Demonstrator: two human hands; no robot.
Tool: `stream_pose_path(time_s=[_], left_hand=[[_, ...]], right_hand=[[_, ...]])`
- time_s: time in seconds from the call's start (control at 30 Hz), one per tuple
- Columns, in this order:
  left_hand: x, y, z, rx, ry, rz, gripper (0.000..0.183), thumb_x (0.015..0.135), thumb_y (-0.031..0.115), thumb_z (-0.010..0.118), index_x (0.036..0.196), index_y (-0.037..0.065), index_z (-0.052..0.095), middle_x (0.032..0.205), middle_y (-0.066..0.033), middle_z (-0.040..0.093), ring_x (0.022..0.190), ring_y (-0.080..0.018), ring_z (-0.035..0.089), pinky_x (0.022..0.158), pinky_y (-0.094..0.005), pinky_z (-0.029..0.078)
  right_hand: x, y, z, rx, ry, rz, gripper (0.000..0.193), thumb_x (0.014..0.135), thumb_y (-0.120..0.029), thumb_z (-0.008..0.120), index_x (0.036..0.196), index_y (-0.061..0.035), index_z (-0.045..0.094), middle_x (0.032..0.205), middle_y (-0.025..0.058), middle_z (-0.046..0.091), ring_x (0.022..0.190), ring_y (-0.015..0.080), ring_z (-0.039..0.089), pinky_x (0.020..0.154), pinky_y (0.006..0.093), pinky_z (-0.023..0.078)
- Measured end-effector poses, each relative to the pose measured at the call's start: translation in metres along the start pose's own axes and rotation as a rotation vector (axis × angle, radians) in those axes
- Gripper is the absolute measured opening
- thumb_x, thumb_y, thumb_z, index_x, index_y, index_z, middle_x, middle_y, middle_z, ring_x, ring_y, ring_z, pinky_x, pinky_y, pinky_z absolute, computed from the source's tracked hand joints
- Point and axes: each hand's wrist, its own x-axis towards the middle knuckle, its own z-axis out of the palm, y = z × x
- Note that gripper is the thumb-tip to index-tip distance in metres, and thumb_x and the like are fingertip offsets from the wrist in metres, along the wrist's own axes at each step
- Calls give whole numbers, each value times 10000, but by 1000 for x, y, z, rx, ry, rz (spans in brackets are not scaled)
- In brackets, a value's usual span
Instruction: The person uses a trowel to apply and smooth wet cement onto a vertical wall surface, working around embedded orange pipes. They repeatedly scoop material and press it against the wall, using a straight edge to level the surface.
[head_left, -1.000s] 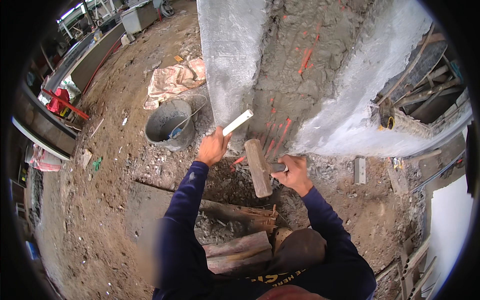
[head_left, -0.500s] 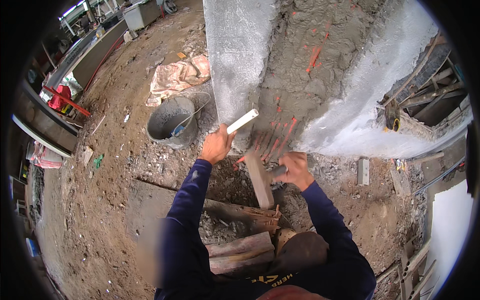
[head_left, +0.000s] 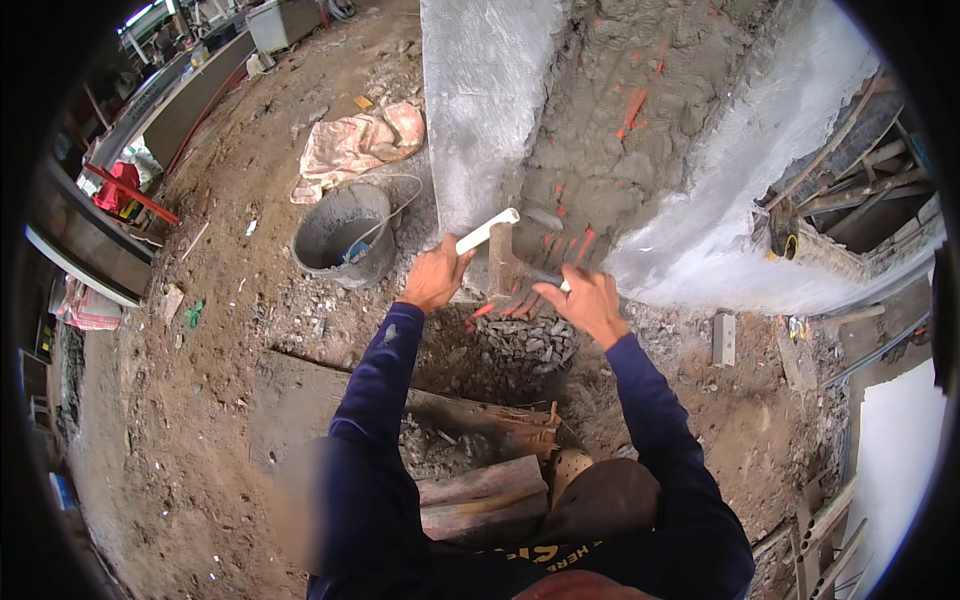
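In my left hand (head_left: 436,276) is a white plastic pipe (head_left: 482,232), its open end pointing up and to the right. My right hand (head_left: 590,305) is closed around the dark handle of a hammer (head_left: 502,262), whose blocky brown head overlaps the pipe near its far end. Whether head and pipe touch I cannot tell. Just beyond both hands stands a wall section of rough wet mortar (head_left: 590,180), with several orange-red strips (head_left: 633,108) showing in it. Broken grey rubble (head_left: 525,345) lies at its foot, below the hammer.
A mortar-stained bucket (head_left: 345,240) stands to the left, near a crumpled sack (head_left: 362,145). Smooth grey concrete faces (head_left: 480,100) flank the mortar. Wooden boards (head_left: 480,495) lie close to me. A grey block (head_left: 725,340) stands on the ground at right.
The hammer has swung up and away from me, from below the pipe to its far end, uncovering the rubble. My right hand moved slightly up; my left stayed nearly in place.
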Motion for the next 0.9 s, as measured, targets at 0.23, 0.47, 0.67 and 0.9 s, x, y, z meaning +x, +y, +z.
stream_pose_path(time_s=[0.23,0.47,0.67,0.9], left_hand=[[1,-4,6,-9,35,21,345,985,340,450,1000,-1,399,708,-290,590,679,-489,582,597,-544,451],[-3,-3,8,31,66,26,333,975,328,469,1003,0,415,690,-279,593,670,-483,586,599,-550,448],[0,8,9,33,54,-2,341,978,341,463,966,5,414,688,-271,597,654,-476,588,594,-545,449],[-1,6,5,57,82,8,340,981,336,459,949,3,399,689,-276,592,663,-488,576,571,-540,447]], right_hand=[[-14,-12,-20,161,125,-357,576,798,-635,615,610,-101,507,479,66,524,385,209,546,376,332,426],[-12,-16,-16,226,130,-207,615,789,-647,622,604,-67,531,466,64,524,374,240,535,375,323,418],[-3,18,5,43,-43,28,556,734,-601,695,650,-66,568,526,86,552,451,292,579,425,359,437],[-15,18,4,189,68,-185,504,737,-536,714,722,-45,601,522,105,546,449,286,577,436,362,452]])
